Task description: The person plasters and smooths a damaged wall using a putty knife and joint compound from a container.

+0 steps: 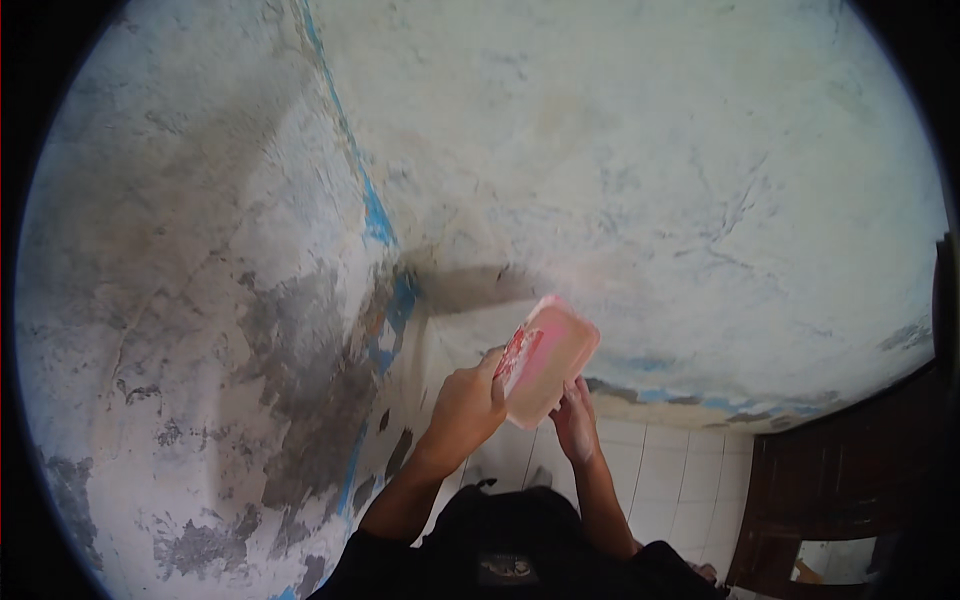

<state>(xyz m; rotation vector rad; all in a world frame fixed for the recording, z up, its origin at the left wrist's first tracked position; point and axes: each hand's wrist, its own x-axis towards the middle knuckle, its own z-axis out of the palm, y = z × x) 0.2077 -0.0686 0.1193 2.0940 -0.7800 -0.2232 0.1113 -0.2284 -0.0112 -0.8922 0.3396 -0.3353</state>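
Observation:
In front of the wall corner, both hands hold a pink rounded-rectangular object (554, 362), tilted, with a beige face and a red-and-white patterned side. It looks like a shallow plastic tub, though I cannot tell for sure. My left hand (466, 408) grips its left side, thumb on the patterned part and the other fingers mostly hidden. Lower down, my right hand (575, 425) holds its lower right edge with the fingertips, and pale dust or smears show on that hand.
A patchy wall (200, 300) with grey worn areas rises on the left and meets a paler wall (680, 170) at a corner with blue paint remnants (376, 215). White floor tiles (690, 470) lie below. Dark wooden furniture (820, 490) stands at lower right.

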